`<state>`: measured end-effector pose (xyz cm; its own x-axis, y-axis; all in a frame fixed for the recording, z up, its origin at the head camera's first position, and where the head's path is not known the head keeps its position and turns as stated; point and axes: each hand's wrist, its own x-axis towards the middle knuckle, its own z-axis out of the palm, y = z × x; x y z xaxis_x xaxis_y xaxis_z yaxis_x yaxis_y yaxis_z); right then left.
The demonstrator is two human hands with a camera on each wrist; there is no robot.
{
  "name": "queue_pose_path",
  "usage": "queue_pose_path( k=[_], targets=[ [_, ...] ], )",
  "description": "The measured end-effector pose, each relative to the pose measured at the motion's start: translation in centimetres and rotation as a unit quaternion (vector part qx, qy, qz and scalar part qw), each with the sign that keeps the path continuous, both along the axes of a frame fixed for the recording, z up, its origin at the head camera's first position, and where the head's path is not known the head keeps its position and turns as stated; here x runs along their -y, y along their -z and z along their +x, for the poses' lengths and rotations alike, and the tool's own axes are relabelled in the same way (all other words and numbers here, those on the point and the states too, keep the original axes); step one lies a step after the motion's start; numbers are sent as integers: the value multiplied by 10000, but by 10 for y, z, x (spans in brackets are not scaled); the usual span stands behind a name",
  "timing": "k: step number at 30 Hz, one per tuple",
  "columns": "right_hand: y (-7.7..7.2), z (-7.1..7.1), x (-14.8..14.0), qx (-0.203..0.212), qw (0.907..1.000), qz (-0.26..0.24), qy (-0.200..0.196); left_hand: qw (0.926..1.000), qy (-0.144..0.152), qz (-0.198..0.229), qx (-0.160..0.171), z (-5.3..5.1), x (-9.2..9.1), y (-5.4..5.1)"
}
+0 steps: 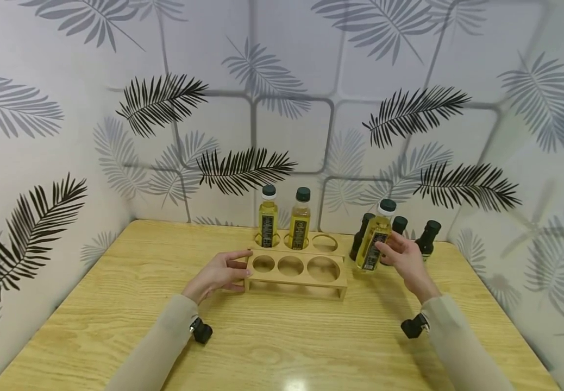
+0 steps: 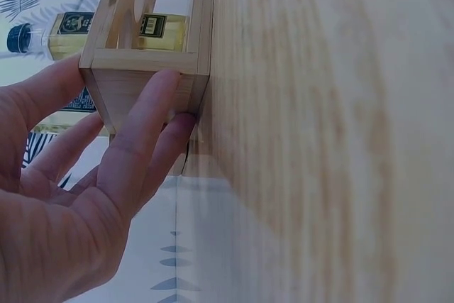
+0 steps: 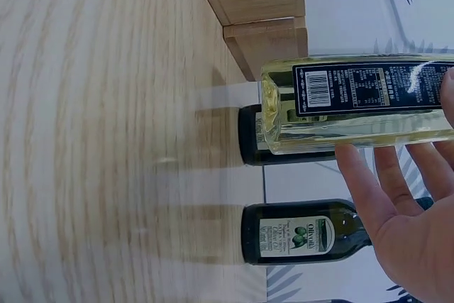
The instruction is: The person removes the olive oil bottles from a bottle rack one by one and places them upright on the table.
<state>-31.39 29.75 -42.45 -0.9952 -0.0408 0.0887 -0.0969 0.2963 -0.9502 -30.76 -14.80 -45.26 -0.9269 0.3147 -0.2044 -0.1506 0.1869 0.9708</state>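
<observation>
A person's right hand (image 1: 404,258) holds an oil bottle (image 1: 373,244) to the right of the wooden rack (image 1: 276,277). The thumb is on the near side of the bottle and the fingers are behind it, so the hand pinches it. The bottle leans over, with its green cap up and its bottom lifted off the tabletop (image 1: 282,336). It has a black label (image 3: 369,90).

The left hand (image 1: 220,274) is at the left end of the rack. Its fingers are spread apart, and some tips touch the wood.

Two more yellow oil bottles stand in the rack's back row: a left bottle (image 1: 268,220) and a middle bottle (image 1: 299,222). To the right of the rack are three dark bottles (image 1: 427,239), partly behind the held bottle and the right hand. Behind the rack is a wall (image 1: 292,136) with leaf pictures.
</observation>
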Motion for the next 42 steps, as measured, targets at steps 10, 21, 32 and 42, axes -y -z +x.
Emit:
queue_pose_path(
  k=[10, 21, 32, 42],
  targets=[
    [10, 0, -3, 146, 9996, -151, -214, 10000, -18, 73, 22, 0, 0, 1],
    [20, 2, -7, 281, 9994, 33, -178, 9999, -23, 105, 6, 0, 0, 1],
    [24, 2, -7, 262, 9994, -102, -186, 9999, 3, 108, -12, 0, 1, 2],
    [24, 4, -6, 257, 9995, -91, -130, 10000, -8, 85, 28, 0, 0, 2]
  ],
)
